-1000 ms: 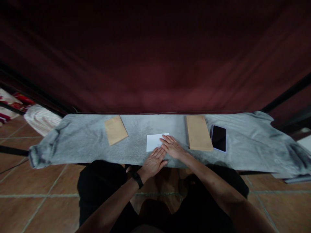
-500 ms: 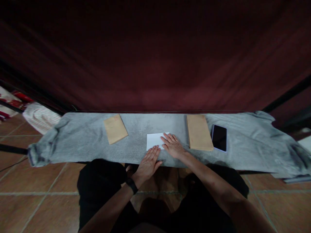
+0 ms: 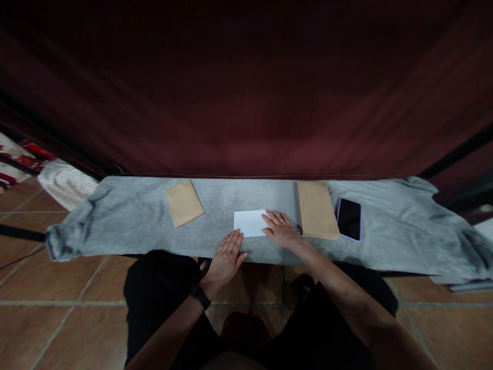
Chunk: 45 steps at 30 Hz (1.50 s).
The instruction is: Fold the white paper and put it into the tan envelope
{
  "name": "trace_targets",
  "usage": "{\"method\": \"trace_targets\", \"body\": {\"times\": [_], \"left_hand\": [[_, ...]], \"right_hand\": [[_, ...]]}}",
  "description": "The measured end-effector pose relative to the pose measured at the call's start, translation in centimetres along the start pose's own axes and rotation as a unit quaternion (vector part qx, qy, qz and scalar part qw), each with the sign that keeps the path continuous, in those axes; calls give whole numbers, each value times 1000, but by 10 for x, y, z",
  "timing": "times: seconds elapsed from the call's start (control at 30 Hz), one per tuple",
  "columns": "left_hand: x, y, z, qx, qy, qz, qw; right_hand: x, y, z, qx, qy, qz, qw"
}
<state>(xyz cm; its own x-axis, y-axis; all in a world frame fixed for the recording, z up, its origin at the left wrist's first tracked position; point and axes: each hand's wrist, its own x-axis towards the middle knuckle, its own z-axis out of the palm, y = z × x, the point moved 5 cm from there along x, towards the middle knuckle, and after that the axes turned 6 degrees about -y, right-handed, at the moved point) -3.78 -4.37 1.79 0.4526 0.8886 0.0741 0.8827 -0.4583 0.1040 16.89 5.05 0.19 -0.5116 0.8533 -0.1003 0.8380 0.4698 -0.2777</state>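
As R hand (image 3: 284,231) overlaps 1 end, wht paper (image 3: 249,223) touches L hand (image 3: 224,261).

We see a plain white rectangular piece of paper (image 3: 249,223) lying flat on the grey plush cloth (image 3: 134,221), its long sides running left to right.

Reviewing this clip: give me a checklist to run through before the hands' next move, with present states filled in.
1. White paper lying on the grey cloth: ok.
2. Right hand over the paper's right end: ok.
3. Left hand at the paper's near left corner: ok.
4. Paper's underside in view: not ok, it faces down.
5. Brown packet apart from both hands: ok.
6. Phone clear of the thick brown stack: cannot tell, very close.
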Motion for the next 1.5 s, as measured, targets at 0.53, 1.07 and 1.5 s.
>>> {"method": "trace_targets", "body": {"times": [0.53, 1.07, 1.5], "left_hand": [[14, 6, -12, -7, 18, -41, 999], [76, 44, -5, -3, -4, -65, 998], [93, 54, -31, -5, 35, -72, 997]], "right_hand": [[6, 12, -10, 73, -9, 107, 992], [30, 13, 0, 480, 62, 90, 870], [24, 4, -29, 610, 129, 52, 780]]}}
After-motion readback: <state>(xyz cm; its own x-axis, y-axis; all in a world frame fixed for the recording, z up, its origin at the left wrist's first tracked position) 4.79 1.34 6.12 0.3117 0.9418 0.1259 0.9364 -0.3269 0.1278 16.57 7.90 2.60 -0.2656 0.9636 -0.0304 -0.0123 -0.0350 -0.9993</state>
